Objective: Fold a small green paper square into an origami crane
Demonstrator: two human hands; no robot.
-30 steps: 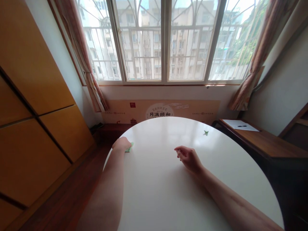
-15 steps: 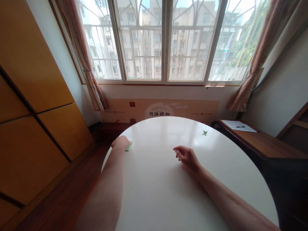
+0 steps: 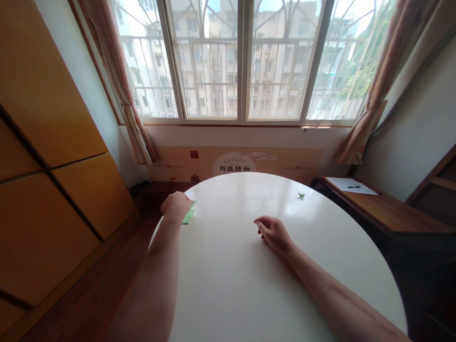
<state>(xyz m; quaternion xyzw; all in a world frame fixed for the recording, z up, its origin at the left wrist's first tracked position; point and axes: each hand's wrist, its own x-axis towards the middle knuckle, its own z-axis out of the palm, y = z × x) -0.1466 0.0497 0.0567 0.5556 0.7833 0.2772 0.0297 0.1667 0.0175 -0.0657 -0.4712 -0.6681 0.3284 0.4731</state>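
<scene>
My left hand (image 3: 175, 206) is at the left edge of the round white table (image 3: 249, 285), fingers curled over a green sheet of paper (image 3: 188, 216) and lifting it a little off the stack. My right hand (image 3: 272, 232) rests on the tabletop near the middle, fingers loosely curled with nothing in them. A small green folded paper figure (image 3: 301, 196) sits alone on the far right part of the table, well beyond my right hand.
A wooden wardrobe (image 3: 53, 156) fills the left side. A dark wooden side table (image 3: 392, 213) at the right carries a white sheet with a pen (image 3: 351, 185). A barred window (image 3: 242, 61) with curtains and a printed board (image 3: 235, 164) lie behind the table.
My left hand has risen slightly from the table edge, bringing the green paper up with it. My right hand has stayed in place; the view has shifted a little.
</scene>
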